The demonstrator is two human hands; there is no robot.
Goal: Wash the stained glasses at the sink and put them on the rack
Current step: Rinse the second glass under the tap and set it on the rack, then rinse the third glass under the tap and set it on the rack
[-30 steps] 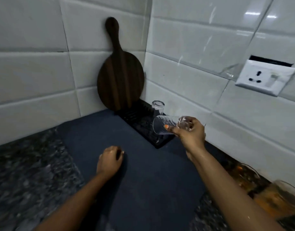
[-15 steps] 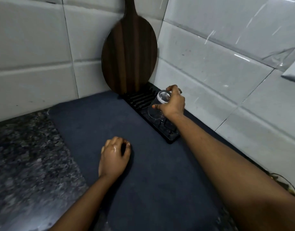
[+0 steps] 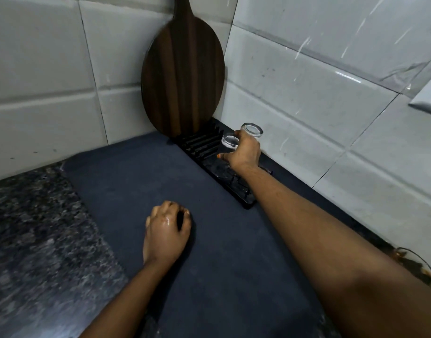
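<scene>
Two clear glasses stand upside down on the black slotted rack (image 3: 243, 196) by the right wall. My right hand (image 3: 243, 153) reaches over the rack and grips the nearer glass (image 3: 230, 140), thumb on its left side and fingers behind it. The second glass (image 3: 252, 130) stands just behind my fingers, with only its thick base showing. The bodies of both glasses are hidden by my hand. Wet and holding nothing, my left hand (image 3: 166, 234) rests on the dark blue mat (image 3: 126, 181) with its fingers loosely curled.
A round dark wooden cutting board (image 3: 182, 76) leans in the tiled corner at the rack's far end. Speckled granite counter (image 3: 39, 228) lies left of the mat. A wall socket's edge (image 3: 426, 98) shows at right. A brownish glass rim (image 3: 414, 262) shows at lower right.
My right hand carried the glass from a tilted hold in the air to the rack, turned it upside down and lowered it beside the other glass. My left hand stayed put.
</scene>
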